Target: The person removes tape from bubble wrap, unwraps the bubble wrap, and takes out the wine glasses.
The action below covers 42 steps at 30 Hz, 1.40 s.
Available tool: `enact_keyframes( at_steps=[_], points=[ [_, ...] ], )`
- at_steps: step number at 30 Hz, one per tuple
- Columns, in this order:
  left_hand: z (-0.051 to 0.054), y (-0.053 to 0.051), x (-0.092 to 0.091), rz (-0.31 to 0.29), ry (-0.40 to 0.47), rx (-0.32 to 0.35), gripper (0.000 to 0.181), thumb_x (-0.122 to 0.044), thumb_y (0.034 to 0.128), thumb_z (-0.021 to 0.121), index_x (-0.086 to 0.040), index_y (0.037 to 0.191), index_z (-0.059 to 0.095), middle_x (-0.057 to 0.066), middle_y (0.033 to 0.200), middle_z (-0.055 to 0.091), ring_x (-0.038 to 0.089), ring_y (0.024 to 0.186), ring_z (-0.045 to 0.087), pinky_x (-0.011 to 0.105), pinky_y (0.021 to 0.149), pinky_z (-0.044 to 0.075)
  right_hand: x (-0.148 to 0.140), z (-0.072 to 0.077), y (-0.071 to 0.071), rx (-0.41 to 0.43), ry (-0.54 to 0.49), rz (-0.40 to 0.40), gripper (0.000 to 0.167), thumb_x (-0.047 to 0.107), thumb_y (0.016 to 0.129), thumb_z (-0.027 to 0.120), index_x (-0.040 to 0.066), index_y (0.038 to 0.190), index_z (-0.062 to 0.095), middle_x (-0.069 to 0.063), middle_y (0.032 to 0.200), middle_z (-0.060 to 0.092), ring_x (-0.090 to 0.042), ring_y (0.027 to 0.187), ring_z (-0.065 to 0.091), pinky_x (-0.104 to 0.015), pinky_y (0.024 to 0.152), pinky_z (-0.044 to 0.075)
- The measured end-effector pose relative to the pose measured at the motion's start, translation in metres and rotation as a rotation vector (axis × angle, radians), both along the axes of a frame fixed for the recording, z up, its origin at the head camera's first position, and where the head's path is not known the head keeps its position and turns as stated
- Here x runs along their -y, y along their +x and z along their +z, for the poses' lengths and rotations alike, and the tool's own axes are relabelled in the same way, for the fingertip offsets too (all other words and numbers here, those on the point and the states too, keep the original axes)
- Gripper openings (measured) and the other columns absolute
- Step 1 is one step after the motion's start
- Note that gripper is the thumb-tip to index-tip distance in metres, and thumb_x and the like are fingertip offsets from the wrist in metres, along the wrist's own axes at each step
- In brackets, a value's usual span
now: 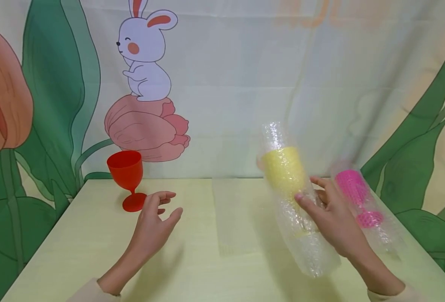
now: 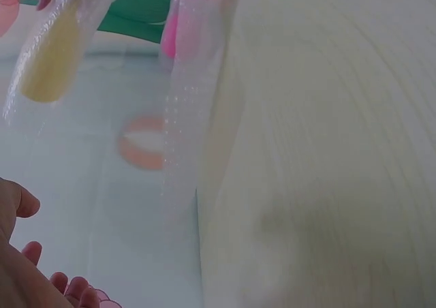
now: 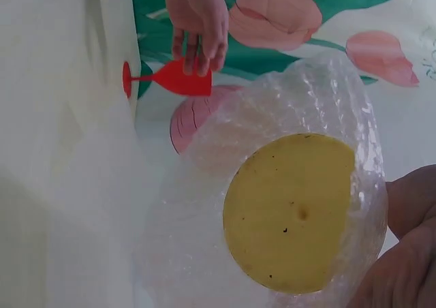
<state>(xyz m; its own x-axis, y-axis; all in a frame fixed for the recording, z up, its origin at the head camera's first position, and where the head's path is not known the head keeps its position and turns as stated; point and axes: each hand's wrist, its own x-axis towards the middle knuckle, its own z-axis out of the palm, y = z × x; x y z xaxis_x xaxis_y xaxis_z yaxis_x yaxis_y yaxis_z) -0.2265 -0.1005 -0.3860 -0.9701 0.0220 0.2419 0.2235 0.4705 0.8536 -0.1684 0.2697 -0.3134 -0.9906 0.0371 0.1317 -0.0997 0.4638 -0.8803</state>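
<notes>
A yellow goblet [image 1: 284, 170] rolled in clear bubble wrap [image 1: 308, 251] is tilted above the table, gripped around its middle by my right hand [image 1: 335, 218]. In the right wrist view its round yellow base [image 3: 289, 212] shows through the wrap [image 3: 340, 97], with part of my right hand [image 3: 409, 253] beside it. My left hand [image 1: 152, 228] is in the air with relaxed, slightly bent fingers and nothing in them. Just beyond it, a bare red goblet [image 1: 126, 170] stands upright at the table's back left.
A pink goblet [image 1: 352, 186] in bubble wrap lies at the right side of the table [image 1: 192, 268]. A flat translucent sheet [image 1: 233, 226] lies at the middle of the table. A printed cloth [image 1: 222, 105] with a rabbit and flowers hangs behind.
</notes>
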Motion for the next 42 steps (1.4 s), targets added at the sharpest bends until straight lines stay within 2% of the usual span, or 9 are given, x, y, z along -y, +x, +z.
enact_keyframes(
  at_steps=[6, 9, 12, 15, 19, 24, 30, 35, 42],
  points=[
    [0.008, 0.015, -0.005, -0.018, 0.060, 0.021, 0.043, -0.015, 0.0995, 0.068, -0.006, 0.138, 0.050, 0.010, 0.140, 0.048, 0.028, 0.128, 0.049, 0.049, 0.110, 0.043, 0.024, -0.012, 0.010, 0.060, -0.117, 0.069, 0.069, 0.040, 0.101, 0.066, 0.014, 0.156, 0.032, -0.021, 0.138, 0.058, -0.027, 0.104, 0.069, -0.041, 0.076, 0.062],
    [0.012, 0.023, -0.010, -0.030, 0.104, 0.022, 0.042, -0.013, 0.0999, 0.067, -0.005, 0.137, 0.050, 0.009, 0.140, 0.050, 0.027, 0.129, 0.050, 0.048, 0.111, 0.042, 0.035, -0.018, 0.014, 0.080, -0.126, 0.089, 0.066, 0.041, 0.102, 0.065, 0.015, 0.154, 0.034, -0.020, 0.141, 0.055, -0.032, 0.116, 0.065, -0.045, 0.085, 0.060],
    [0.016, 0.033, -0.015, -0.051, 0.145, 0.037, 0.041, -0.012, 0.1003, 0.067, -0.005, 0.137, 0.050, 0.008, 0.140, 0.051, 0.026, 0.129, 0.051, 0.047, 0.111, 0.042, 0.045, -0.023, 0.020, 0.086, -0.088, 0.105, 0.066, 0.044, 0.104, 0.061, 0.015, 0.155, 0.034, -0.021, 0.153, 0.045, -0.039, 0.138, 0.048, -0.057, 0.105, 0.048],
    [0.019, 0.042, -0.019, -0.071, 0.176, 0.073, 0.041, -0.016, 0.1014, 0.066, -0.007, 0.138, 0.051, 0.006, 0.141, 0.052, 0.024, 0.129, 0.052, 0.046, 0.110, 0.043, 0.054, -0.029, 0.026, 0.092, -0.054, 0.123, 0.064, 0.044, 0.104, 0.060, 0.015, 0.156, 0.035, -0.021, 0.161, 0.035, -0.038, 0.152, 0.027, -0.065, 0.115, 0.029],
    [0.019, 0.051, -0.022, -0.082, 0.204, 0.148, 0.041, -0.023, 0.1023, 0.066, -0.011, 0.139, 0.052, 0.005, 0.140, 0.055, 0.024, 0.124, 0.057, 0.043, 0.105, 0.047, 0.068, -0.037, 0.031, 0.128, -0.083, 0.155, 0.060, 0.038, 0.103, 0.064, 0.016, 0.154, 0.040, -0.020, 0.158, 0.041, -0.039, 0.149, 0.033, -0.065, 0.114, 0.032],
    [0.017, 0.054, -0.024, -0.087, 0.223, 0.253, 0.045, -0.034, 0.1020, 0.066, -0.013, 0.139, 0.052, 0.006, 0.141, 0.056, 0.024, 0.124, 0.058, 0.046, 0.105, 0.048, 0.081, -0.047, 0.034, 0.199, -0.092, 0.177, 0.061, 0.041, 0.099, 0.068, 0.019, 0.151, 0.045, -0.015, 0.153, 0.046, -0.041, 0.145, 0.038, -0.067, 0.110, 0.036],
    [0.013, 0.056, -0.025, -0.090, 0.278, 0.307, 0.051, -0.038, 0.1007, 0.068, -0.008, 0.137, 0.047, 0.009, 0.141, 0.050, 0.024, 0.121, 0.059, 0.043, 0.102, 0.053, 0.093, -0.058, 0.038, 0.245, -0.110, 0.249, 0.061, 0.040, 0.100, 0.066, 0.013, 0.150, 0.044, -0.019, 0.149, 0.047, -0.051, 0.142, 0.038, -0.071, 0.109, 0.033],
    [0.010, 0.060, -0.023, -0.049, 0.316, 0.342, 0.068, -0.042, 0.0966, 0.073, -0.006, 0.141, 0.035, 0.013, 0.142, 0.041, 0.029, 0.127, 0.053, 0.037, 0.092, 0.058, 0.103, -0.066, 0.039, 0.237, -0.119, 0.312, 0.060, 0.037, 0.099, 0.068, 0.012, 0.148, 0.046, -0.015, 0.141, 0.052, -0.043, 0.135, 0.046, -0.064, 0.105, 0.041],
    [0.007, 0.060, -0.019, 0.016, 0.250, 0.401, 0.095, -0.047, 0.0893, 0.080, -0.006, 0.150, 0.019, 0.022, 0.148, 0.033, 0.042, 0.133, 0.044, 0.044, 0.089, 0.059, 0.118, -0.075, 0.038, 0.265, -0.214, 0.400, 0.062, 0.033, 0.094, 0.076, 0.013, 0.146, 0.047, -0.013, 0.135, 0.053, -0.030, 0.120, 0.055, -0.048, 0.093, 0.051]
  ],
)
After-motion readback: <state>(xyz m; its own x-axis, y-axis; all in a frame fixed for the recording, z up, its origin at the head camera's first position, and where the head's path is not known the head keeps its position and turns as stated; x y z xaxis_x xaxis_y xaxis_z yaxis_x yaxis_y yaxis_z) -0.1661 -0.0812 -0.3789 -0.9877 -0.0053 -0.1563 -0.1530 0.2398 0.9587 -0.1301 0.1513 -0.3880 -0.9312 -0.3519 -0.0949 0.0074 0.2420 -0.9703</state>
